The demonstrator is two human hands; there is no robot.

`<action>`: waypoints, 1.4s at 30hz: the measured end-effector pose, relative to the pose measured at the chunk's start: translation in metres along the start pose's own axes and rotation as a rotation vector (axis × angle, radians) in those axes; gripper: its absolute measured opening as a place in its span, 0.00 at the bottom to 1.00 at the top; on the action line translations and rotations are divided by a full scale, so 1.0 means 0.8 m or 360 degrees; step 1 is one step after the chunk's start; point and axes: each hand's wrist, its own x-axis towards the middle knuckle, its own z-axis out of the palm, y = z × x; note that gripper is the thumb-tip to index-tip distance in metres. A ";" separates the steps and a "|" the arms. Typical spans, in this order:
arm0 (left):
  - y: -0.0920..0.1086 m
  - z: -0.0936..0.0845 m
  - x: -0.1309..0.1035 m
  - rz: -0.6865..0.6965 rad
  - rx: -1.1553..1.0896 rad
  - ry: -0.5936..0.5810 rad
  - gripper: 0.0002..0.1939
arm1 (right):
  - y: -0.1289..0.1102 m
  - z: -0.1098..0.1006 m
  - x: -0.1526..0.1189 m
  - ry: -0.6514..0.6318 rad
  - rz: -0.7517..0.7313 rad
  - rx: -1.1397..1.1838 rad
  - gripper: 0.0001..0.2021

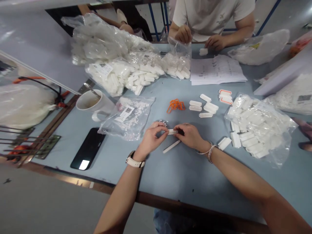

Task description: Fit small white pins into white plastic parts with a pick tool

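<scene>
Between my two hands is a small white plastic strip with a row of slots (173, 132). My left hand (154, 138) pinches its left end with thumb and forefinger. At the right end, the fingers of my right hand (191, 136) close on it. A white pen-like stick (171, 147) lies on the table just below the hands. Tiny white pieces (162, 123) are heaped right behind my left fingers. Beyond them sits a pile of orange rectangular frames (175, 105). Several white plastic strips (211, 107) lie to the right of that pile.
An open bag of white parts (260, 126) spills out at right. On the left are a bag of tiny white pieces (131, 120), a mug with a spoon (91, 103) and a black phone (88, 149). Large filled bags (114, 48), paper sheets (216, 70) and a co-worker's hands (215, 42) are across the table.
</scene>
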 end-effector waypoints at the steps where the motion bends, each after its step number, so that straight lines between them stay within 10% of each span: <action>1: -0.002 0.000 0.000 0.0019 0.0005 0.0008 0.06 | 0.000 0.000 0.000 -0.0002 0.0002 0.0001 0.07; 14: 0.000 0.002 0.001 0.0173 0.0103 0.0041 0.05 | -0.002 -0.002 0.000 -0.0009 0.0028 0.0030 0.07; 34: 0.005 0.007 0.001 -0.0418 -0.0232 -0.0026 0.07 | -0.001 -0.001 0.000 0.0012 -0.0011 0.0002 0.06; 42: -0.024 -0.014 -0.003 -0.0395 0.0416 0.0394 0.12 | -0.004 -0.003 0.000 -0.0018 0.0030 0.0027 0.07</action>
